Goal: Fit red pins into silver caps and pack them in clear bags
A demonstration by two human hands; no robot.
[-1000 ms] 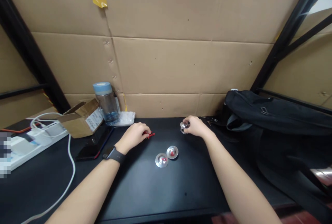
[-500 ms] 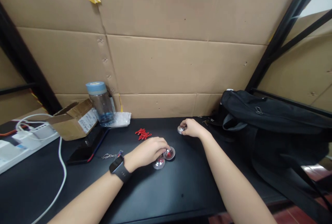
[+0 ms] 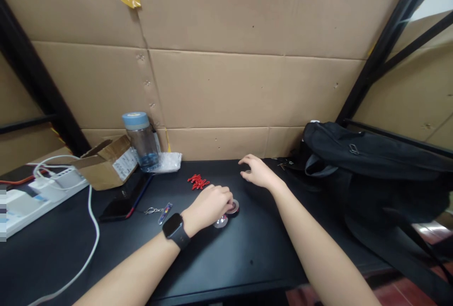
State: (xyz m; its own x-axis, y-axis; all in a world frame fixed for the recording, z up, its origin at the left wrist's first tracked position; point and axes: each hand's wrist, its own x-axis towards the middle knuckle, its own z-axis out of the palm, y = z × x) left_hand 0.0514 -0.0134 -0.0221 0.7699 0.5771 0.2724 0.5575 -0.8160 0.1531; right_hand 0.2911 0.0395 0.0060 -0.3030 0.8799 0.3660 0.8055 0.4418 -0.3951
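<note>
My left hand [image 3: 214,204], with a dark watch on its wrist, has its fingers closed on a clear round case [image 3: 232,207] with something dark and red in it. Another clear round case [image 3: 221,222] lies just below, partly covered by the hand. My right hand [image 3: 255,172] is held over the back of the black table [image 3: 215,268], thumb and fingers apart, with nothing between them. A small pile of red knotted pieces [image 3: 198,182] lies behind my left hand. Left of it is a colourful small tag [image 3: 165,214] with a metal ring.
On the left stand a white power strip [image 3: 21,213] with cables, an open cardboard box [image 3: 102,164], a dark phone [image 3: 122,202], a blue-lidded bottle [image 3: 141,143] and a bubble-wrap packet [image 3: 170,162]. A black bag [image 3: 375,169] fills the right. Cardboard [image 3: 219,93] walls the back.
My right hand has let go of the clear round piece it held, and its fingers have spread. The piece no longer shows there. My left hand has turned slightly over the cases.
</note>
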